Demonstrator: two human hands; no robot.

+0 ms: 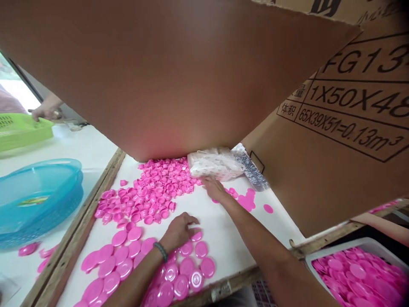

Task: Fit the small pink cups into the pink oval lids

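Observation:
My left hand (pixel 179 231) hovers low over the table, loosely bent with the fingers apart; I make out nothing in it. A dark bracelet (pixel 160 251) circles that wrist. Just below the hand lie shiny pink toy saucers (pixel 186 266), spread along the near side. My right hand (pixel 213 187) reaches farther in, its fingertips closed at a small pink cup at the edge of a heap of pink toy cups (pixel 153 179). Behind those fingers rests a clear plastic pack of white bags (pixel 215 164). Flat pink discs (pixel 246 200) lie right of the right wrist.
A large cardboard box (pixel 179 76) leans over the table's far side; another printed box panel (pixel 319 170) stands right. Blue baskets (pixel 64 192) sit left beyond a wooden rail (pixel 79 226). A co-worker's hand (pixel 47 108) holds a green basket (pixel 28 134). A white bin (pixel 311 258) holds pink pieces.

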